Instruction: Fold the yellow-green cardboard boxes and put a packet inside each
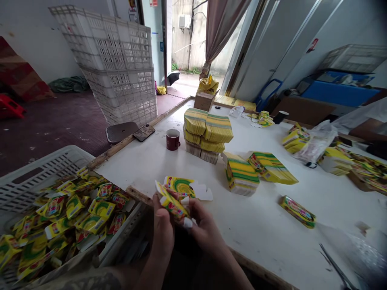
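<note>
Between my two hands is a small yellow carton (173,207) with white end flaps, tilted above the table's near edge. My left hand (163,225) is closed around one end of it. The fingers of my right hand (204,225) pinch the other end by the white flaps. Just beyond, a flattened yellow carton (181,184) lies on the table with its white flap spread to the right. To my left, a white plastic crate (36,165) holds many folded yellow cartons (74,205).
On the white table (139,161) stand a dark red mug (173,140), a phone (144,132) and stacked carton blanks (208,133). More bundles (242,173), a carton (298,211) and scissors (338,266) lie right. Another person's arm (367,127) shows far right. Tall crates (117,60) stand left.
</note>
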{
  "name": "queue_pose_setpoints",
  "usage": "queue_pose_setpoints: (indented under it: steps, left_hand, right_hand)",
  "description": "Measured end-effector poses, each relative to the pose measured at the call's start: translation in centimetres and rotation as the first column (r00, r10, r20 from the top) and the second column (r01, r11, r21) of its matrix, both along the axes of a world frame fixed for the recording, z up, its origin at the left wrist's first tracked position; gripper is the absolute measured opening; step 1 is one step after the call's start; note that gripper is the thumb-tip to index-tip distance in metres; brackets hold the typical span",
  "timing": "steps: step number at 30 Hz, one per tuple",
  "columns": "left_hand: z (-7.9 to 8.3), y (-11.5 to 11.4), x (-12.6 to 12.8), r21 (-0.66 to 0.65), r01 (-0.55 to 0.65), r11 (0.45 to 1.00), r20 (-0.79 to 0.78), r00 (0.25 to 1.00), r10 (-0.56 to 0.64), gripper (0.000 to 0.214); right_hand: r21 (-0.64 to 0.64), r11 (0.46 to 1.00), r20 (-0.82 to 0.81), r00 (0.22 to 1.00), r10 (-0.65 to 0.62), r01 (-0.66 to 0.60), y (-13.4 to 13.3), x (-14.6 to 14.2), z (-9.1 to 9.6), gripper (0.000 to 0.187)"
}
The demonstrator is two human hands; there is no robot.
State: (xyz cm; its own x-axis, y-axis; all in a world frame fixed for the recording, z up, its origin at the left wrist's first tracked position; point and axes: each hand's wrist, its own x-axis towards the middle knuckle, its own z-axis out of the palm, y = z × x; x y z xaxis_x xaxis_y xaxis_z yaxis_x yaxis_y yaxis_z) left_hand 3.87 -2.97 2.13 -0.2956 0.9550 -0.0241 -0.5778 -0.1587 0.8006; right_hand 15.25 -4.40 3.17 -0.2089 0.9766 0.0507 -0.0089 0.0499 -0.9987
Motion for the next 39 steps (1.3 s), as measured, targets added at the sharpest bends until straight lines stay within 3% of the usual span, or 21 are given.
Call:
queue_pose_setpoints:
  steps: [2,5,7,9,11,13,15,17,19,20,22,24,27,29,31,34,37,39]
  left_hand:
    - [0.0,0.3,-0.4,0.017,0.021,1.000,-0.095,0.995,-0.019,0.047]
    - [0.8,0.8,-1.6,0.008,0.022,1.000,-0.238,0.971,-0.019,0.028]
    - [1.7,0.9,-2.8,0.088,0.053,0.995,-0.326,0.945,-0.021,0.036]
    - [2.6,0.9,-3.9,0.179,0.116,0.977,-0.460,0.887,-0.021,0.056]
    - [3.0,0.8,-4.6,0.130,0.201,0.971,-0.667,0.742,-0.064,0.085]
    - [2.9,0.7,-4.4,-0.051,0.285,0.957,-0.832,0.518,-0.199,0.098]
    - [2.3,0.6,-3.7,-0.186,0.338,0.923,-0.880,0.360,-0.309,0.082]
    - [1.6,0.6,-2.7,-0.192,0.359,0.913,-0.905,0.296,-0.307,0.063]
    - [1.3,0.5,-1.8,-0.111,0.337,0.935,-0.943,0.262,-0.207,0.063]
    - [1.3,0.4,-1.5,-0.068,0.341,0.937,-0.957,0.243,-0.158,0.066]
    - [1.5,0.3,-1.2,-0.012,0.388,0.922,-0.972,0.213,-0.102,0.065]
    - [1.8,0.3,-1.1,0.015,0.429,0.903,-0.979,0.190,-0.074,0.059]
    - [2.0,0.3,-1.3,0.022,0.436,0.900,-0.985,0.164,-0.055,0.050]
    - [1.9,0.3,-1.3,-0.013,0.425,0.905,-0.981,0.169,-0.094,0.045]
    - [1.6,0.3,-1.2,-0.058,0.434,0.899,-0.961,0.220,-0.168,0.050]
    - [0.9,0.2,-1.0,0.007,0.386,0.923,-0.941,0.315,-0.125,0.064]
    - [0.7,0.4,-1.3,0.070,0.275,0.959,-0.964,0.265,-0.006,0.064]
    - [1.1,0.5,-1.8,0.027,0.285,0.958,-0.975,0.221,-0.038,0.058]
  right_hand:
    - [0.098,0.992,0.075,0.993,-0.088,0.081,0.7,1.3,0.4,0.016]
    - [0.287,0.948,0.197,0.960,-0.199,0.137,1.5,3.4,1.2,0.010]
    - [0.458,0.880,0.321,0.900,-0.295,0.125,1.9,4.6,1.7,0.016]
    - [0.620,0.783,0.464,0.784,-0.413,0.046,2.0,5.2,2.1,0.026]
    - [0.691,0.713,0.576,0.684,-0.446,-0.116,1.8,5.2,2.3,0.030]
    - [0.672,0.694,0.642,0.669,-0.374,-0.258,1.3,4.7,2.3,0.031]
    - [0.671,0.716,0.586,0.728,-0.356,-0.191,0.8,4.0,1.9,0.039]
    - [0.609,0.786,0.409,0.806,-0.427,0.108,0.7,3.3,1.3,0.059]
    - [0.321,0.884,0.176,0.895,-0.409,0.341,0.8,2.8,0.8,0.075]
    - [0.122,0.932,0.052,0.936,-0.348,0.340,1.0,2.4,0.6,0.076]
    - [-0.198,0.969,-0.192,0.964,-0.184,0.146,1.3,1.7,0.3,0.070]
    - [-0.322,0.946,-0.333,0.939,-0.084,-0.030,1.6,1.2,0.2,0.064]
    - [-0.263,0.965,-0.289,0.956,-0.055,-0.024,1.5,1.0,0.2,0.062]
    - [-0.141,0.990,-0.161,0.986,-0.050,0.028,1.2,1.4,0.3,0.066]
    - [0.012,1.000,0.001,1.000,-0.004,0.004,0.6,2.0,0.3,0.063]
    - [0.261,0.965,0.256,0.966,-0.039,-0.031,0.0,2.6,-0.2,0.048]
    - [0.416,0.907,0.348,0.910,-0.227,0.067,0.2,3.1,-1.0,0.049]
    - [0.457,0.888,0.412,0.875,-0.253,0.041,0.6,3.4,-1.3,0.053]
